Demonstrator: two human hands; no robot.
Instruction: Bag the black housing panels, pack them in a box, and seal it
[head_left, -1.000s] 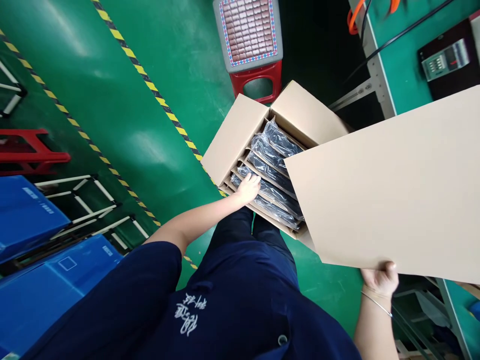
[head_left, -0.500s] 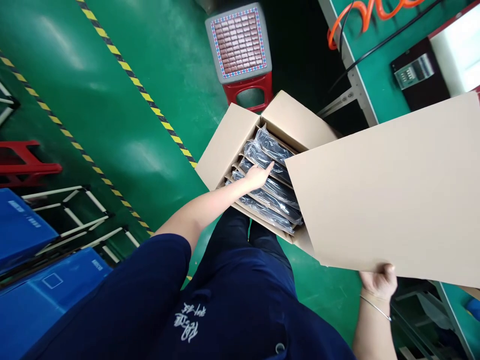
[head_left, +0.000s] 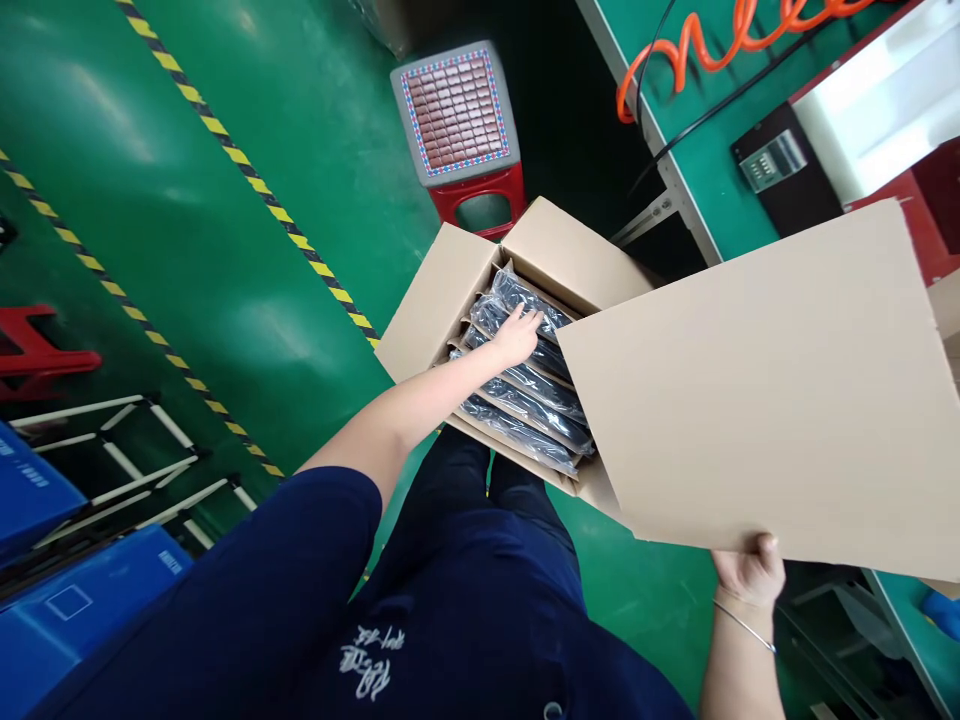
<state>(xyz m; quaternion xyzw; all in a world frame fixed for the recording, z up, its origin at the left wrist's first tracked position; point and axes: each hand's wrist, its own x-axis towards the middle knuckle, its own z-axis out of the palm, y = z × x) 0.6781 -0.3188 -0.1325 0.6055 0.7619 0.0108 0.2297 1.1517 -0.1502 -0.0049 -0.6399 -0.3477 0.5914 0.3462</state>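
An open cardboard box [head_left: 442, 290] stands in front of me with its flaps folded out. Inside are several dark items in clear plastic bags [head_left: 525, 400], set in rows between cardboard dividers. My left hand [head_left: 517, 336] is over the upper rows, fingers apart and near or touching the bags; it holds nothing I can see. On the right, my right hand [head_left: 750, 572] grips the lower edge of a large flat cardboard sheet [head_left: 757, 390], thumb on the near side and fingers hidden beneath. The sheet's left end overlaps the box's right side and hides part of it.
A red stool with a grey, brown-tiled seat [head_left: 457, 115] stands beyond the box. To the right is a green workbench [head_left: 720, 190] with a coiled orange hose [head_left: 697, 50] and a device. Blue bins [head_left: 105, 610] on a pipe rack stand left, near striped floor tape [head_left: 255, 180].
My left hand has gone from a pointing finger to several fingers spread, slightly farther up the rows. My right hand still holds the sheet. The whole view has shifted a little.
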